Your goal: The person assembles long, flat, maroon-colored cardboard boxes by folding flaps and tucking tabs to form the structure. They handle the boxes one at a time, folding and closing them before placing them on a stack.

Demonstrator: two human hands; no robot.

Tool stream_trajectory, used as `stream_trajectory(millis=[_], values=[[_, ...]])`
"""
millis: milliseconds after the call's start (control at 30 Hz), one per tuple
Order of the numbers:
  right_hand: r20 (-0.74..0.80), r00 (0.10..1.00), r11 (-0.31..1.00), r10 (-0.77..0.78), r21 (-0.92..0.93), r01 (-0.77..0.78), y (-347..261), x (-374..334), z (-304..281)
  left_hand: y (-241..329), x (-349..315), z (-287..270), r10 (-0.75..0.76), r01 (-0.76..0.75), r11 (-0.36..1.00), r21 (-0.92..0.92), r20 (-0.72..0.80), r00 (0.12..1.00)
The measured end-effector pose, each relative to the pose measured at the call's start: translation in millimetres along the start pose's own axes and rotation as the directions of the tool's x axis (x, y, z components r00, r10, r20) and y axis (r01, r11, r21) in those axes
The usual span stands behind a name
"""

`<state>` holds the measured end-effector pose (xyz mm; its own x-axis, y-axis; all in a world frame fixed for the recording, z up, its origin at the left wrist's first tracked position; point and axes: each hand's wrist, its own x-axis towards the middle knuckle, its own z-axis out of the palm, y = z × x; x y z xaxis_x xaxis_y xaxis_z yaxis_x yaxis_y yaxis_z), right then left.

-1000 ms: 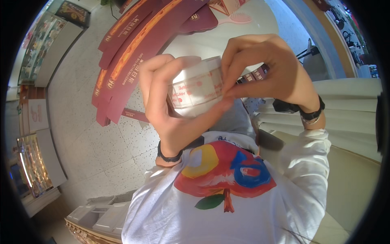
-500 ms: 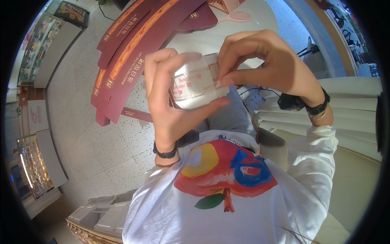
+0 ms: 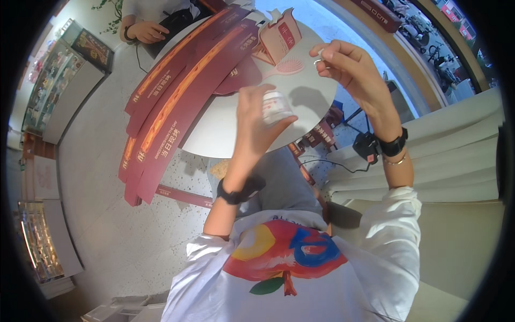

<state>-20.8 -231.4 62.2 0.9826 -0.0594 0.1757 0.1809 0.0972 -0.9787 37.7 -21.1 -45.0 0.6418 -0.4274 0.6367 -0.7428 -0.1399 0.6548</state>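
My left hand [image 3: 251, 126] wraps round a roll of clear tape [image 3: 276, 106] with red print, held over the round white table [image 3: 214, 131]. Its thumb lies along the near side and its fingers curl over the far side. To the right and apart from the roll, my right hand [image 3: 354, 72] is raised past the table's edge. Its fingertips pinch a small, whitish curled strip [image 3: 317, 61] that looks like a piece of tape. Both wrists wear black bands with dark boxy devices.
Long dark red printed cardboard sheets [image 3: 177, 102] overhang the table's left side. A pink hairbrush [image 3: 290, 66] and an open printed carton [image 3: 280, 40] lie farther back. Another person's hand [image 3: 147, 32] shows at the far left. A pale curtain [image 3: 429, 155] hangs at the right.
The roll has moved farther from me in my left hand. My right hand has left the roll and gone up to the right with the strip. More of the table shows.
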Motion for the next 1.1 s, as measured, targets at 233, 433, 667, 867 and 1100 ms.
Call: stream_trajectory(millis=[233,433,667,867,1100], values=[[-0.272,0.951,0.988,-0.149,-0.074,0.134,8.0,-32.7,-32.7,-17.4,55.7,126.8,0.105,-0.113,0.985,0.13,0.071,0.992],[-0.436,0.873,0.976,-0.218,-0.113,0.187,30.6,-54.9,-72.1,-45.3,105.5,192.7,0.146,-0.149,0.98,-0.129,-0.032,0.989],[-0.487,0.856,0.985,-0.175,-0.083,0.154,48.1,-75.8,-79.0,-108.0,157.0,229.2,0.31,-0.318,0.932,0.175,0.072,0.948],[-0.508,0.845,0.986,-0.168,-0.107,0.132,53.5,-94.5,-88.1,-106.6,201.8,157.6,0.298,-0.292,0.954,0.068,-0.123,0.946],[-0.446,0.892,0.997,-0.078,-0.024,0.075,66.2,-80.6,-74.2,-230.4,215.0,55.7,0.198,-0.152,0.625,0.765,0.033,0.98]])
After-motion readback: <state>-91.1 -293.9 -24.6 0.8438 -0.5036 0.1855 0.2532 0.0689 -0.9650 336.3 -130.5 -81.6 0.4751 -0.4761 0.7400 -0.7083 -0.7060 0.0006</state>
